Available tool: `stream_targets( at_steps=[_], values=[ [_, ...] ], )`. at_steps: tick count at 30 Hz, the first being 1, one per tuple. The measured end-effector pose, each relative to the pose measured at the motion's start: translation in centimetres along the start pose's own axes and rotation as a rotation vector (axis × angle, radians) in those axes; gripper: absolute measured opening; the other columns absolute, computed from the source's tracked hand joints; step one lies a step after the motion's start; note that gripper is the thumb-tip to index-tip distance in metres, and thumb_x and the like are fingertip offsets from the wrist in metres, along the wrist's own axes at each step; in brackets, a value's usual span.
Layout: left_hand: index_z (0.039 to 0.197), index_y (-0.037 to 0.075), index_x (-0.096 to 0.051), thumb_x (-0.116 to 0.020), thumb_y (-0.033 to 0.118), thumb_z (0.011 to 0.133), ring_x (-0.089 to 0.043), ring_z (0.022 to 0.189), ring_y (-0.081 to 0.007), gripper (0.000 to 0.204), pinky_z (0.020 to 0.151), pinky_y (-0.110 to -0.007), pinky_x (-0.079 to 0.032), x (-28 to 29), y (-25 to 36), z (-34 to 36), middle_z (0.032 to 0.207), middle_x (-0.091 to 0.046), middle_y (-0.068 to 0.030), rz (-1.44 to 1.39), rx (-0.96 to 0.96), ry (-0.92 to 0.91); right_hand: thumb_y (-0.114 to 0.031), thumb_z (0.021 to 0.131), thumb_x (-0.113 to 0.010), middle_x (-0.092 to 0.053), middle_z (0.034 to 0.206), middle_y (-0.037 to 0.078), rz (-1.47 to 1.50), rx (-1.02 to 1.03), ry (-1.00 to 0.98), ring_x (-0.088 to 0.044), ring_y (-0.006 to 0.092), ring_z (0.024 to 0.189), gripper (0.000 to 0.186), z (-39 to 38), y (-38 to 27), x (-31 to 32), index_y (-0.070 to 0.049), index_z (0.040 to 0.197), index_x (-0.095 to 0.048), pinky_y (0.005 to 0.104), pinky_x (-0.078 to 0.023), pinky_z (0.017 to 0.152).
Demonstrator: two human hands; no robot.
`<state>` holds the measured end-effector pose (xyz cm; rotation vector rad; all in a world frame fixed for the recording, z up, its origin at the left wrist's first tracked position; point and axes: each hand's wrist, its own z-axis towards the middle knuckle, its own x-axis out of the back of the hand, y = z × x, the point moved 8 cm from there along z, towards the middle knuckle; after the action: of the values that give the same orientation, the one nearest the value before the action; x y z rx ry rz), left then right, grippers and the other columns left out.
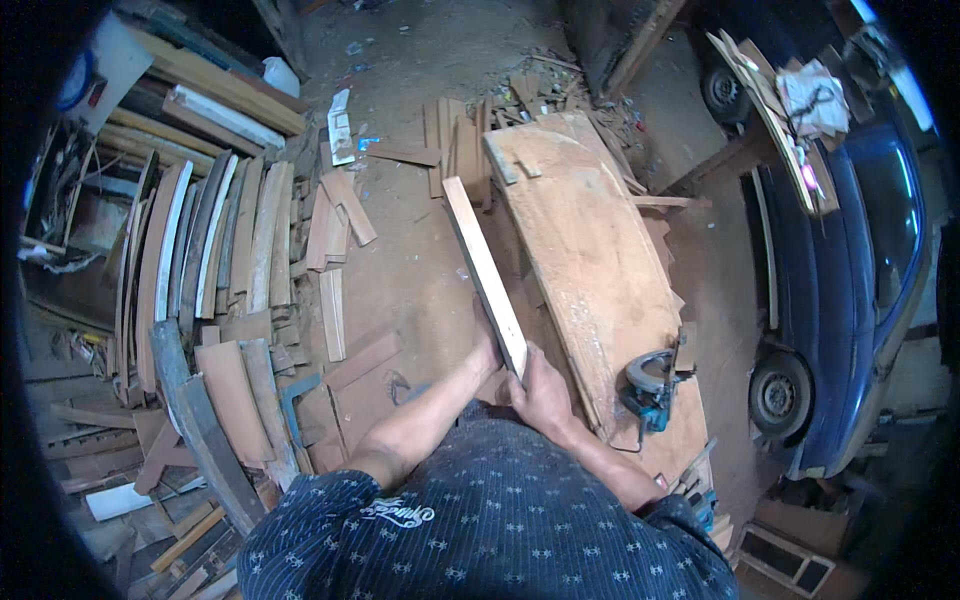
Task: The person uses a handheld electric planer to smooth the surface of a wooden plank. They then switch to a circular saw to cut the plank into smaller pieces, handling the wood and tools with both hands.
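Note:
A long, narrow wooden plank with a pale face points away from me, its near end close to my body. My right hand is closed around that near end from the right side. From the left, my left hand grips the plank a little farther along; its fingers are mostly hidden behind the wood. To the right of the plank lies a large wooden workboard, with a teal circular saw resting near its close end.
Stacked boards fill the left side, and loose offcuts are strewn over the dirt floor. A blue car stands at the right. Wood scraps lie beyond the workboard. Another teal tool sits near my right elbow.

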<state>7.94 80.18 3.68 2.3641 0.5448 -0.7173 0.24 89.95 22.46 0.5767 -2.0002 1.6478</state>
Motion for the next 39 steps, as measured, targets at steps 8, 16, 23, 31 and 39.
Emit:
stream_targets(
  at_steps=[8,16,23,31,39],
  values=[
    [0.164,0.009,-0.027,-0.031,0.074,0.103,-0.042,0.146,-0.0335,0.089,0.119,-0.052,-0.035,-8.1,0.5,5.9,0.166,-0.034,-0.0168,0.554,0.127,-0.11,-0.02,0.09,-0.074,-0.069,0.093,0.035,-0.036,0.068,0.124,-0.069,0.0524,0.089,0.063,6.1,10.4,8.4,0.007,0.14,-0.046,0.0566,-0.056,0.08],
    [0.162,0.002,-0.027,-0.04,0.07,0.103,-0.053,0.132,-0.0345,0.091,0.106,-0.046,-0.047,3.2,0.7,3.2,0.158,-0.043,-0.023,0.702,0.154,0.268,-0.022,0.09,-0.074,-0.07,0.096,0.033,-0.192,-0.283,0.065,-0.069,0.0515,0.094,0.051,13.2,30.8,4.8,0.003,0.126,-0.049,0.0568,-0.056,0.084],
    [0.152,0.002,-0.048,-0.049,0.061,0.104,-0.061,0.112,-0.0254,0.076,0.096,-0.04,-0.05,10.6,2.8,7.7,0.132,-0.064,-0.0134,1.036,0.177,0.359,-0.019,0.089,-0.073,-0.069,0.096,0.034,-0.098,-0.21,0.102,-0.069,0.0523,0.091,0.048,13.8,30.2,3.7,0.002,0.127,-0.054,0.0577,-0.056,0.081],
    [0.147,-0.009,-0.049,-0.055,0.055,0.104,-0.056,0.136,-0.032,0.077,0.116,-0.04,-0.04,-4.6,10.4,22.7,0.144,-0.06,-0.0245,1.228,-0.092,0.109,-0.017,0.089,-0.07,-0.07,0.102,0.033,-0.097,-0.206,0.062,-0.069,0.05,0.094,0.056,23.6,27.7,2.8,-0.004,0.14,-0.051,0.0565,-0.056,0.083],
    [0.139,-0.005,-0.055,-0.062,0.04,0.103,-0.063,0.121,-0.0302,0.058,0.106,-0.04,-0.048,-9.7,5.5,29.5,0.133,-0.064,-0.0219,1.028,0.063,-0.055,-0.032,0.097,-0.068,-0.07,0.112,0.028,-0.049,-0.252,0.098,-0.068,0.0468,0.104,0.049,26.4,25.6,4.5,0.0,0.133,-0.06,0.0519,-0.056,0.09]
  ],
)
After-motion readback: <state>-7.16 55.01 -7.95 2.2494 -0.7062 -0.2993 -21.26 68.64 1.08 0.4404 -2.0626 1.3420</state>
